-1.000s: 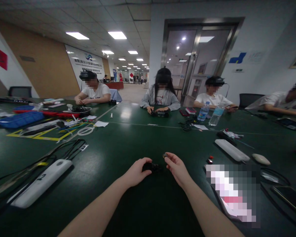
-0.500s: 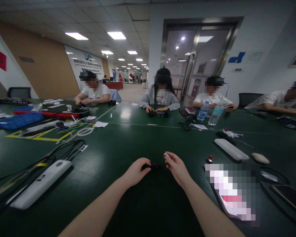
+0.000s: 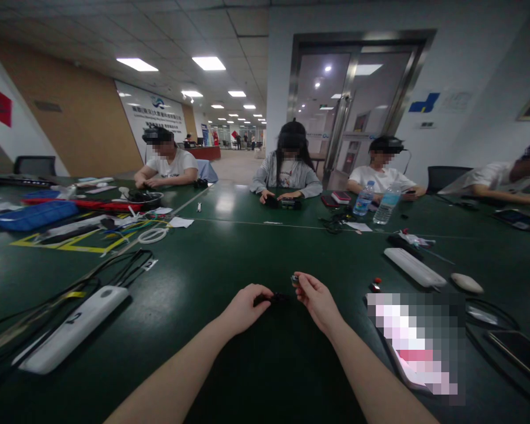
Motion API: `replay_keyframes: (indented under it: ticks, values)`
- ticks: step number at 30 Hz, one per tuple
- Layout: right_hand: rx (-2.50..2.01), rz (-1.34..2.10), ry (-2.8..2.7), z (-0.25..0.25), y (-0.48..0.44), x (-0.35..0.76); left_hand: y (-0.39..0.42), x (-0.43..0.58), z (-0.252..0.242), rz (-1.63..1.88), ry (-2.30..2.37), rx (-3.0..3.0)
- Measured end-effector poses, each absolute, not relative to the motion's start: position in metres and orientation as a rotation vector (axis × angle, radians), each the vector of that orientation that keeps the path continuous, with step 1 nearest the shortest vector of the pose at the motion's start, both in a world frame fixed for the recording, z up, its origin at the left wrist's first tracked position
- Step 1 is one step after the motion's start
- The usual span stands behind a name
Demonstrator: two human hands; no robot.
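My left hand (image 3: 247,307) is closed, thumb and fingers pinching one end of a small dark object (image 3: 281,298) low over the table. Its exact kind is lost against the dark green surface. To the right, my right hand (image 3: 318,299) pinches a small shiny metal piece (image 3: 295,280) between thumb and fingertips, slightly above the dark object's right end. The metal piece is too small to name. Right of my hand, a small red-topped item (image 3: 375,284) stands near a blurred-out phone (image 3: 406,347).
A white power strip with cables (image 3: 75,330) lies at the left, another white strip (image 3: 413,268) at the right beside a pale mouse (image 3: 467,282). Farther off are a blue tray (image 3: 35,216) and water bottles (image 3: 386,206). Several people sit across the green table (image 3: 229,247).
The metal piece has turned a little in my right fingertips and shifted slightly left. The dark object has moved slightly right. My left hand stays nearly still.
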State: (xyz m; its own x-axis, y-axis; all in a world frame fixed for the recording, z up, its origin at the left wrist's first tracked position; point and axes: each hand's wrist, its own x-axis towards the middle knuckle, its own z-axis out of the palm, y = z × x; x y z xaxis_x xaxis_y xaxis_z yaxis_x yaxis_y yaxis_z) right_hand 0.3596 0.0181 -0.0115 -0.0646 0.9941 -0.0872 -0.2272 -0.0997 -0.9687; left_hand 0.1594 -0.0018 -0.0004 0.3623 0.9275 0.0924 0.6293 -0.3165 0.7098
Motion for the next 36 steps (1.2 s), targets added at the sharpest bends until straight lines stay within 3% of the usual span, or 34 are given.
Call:
replay_keyframes:
  ticks: [20,36]
  values:
    - [-1.121,1.423,-1.127,-0.014,0.018,0.36,-0.002,0.159,0.005,0.716,1.414,2.036]
    - [-1.174,1.258,-1.659,-0.003,0.007,0.347,-0.007,0.163,0.007,0.804,1.186,2.047]
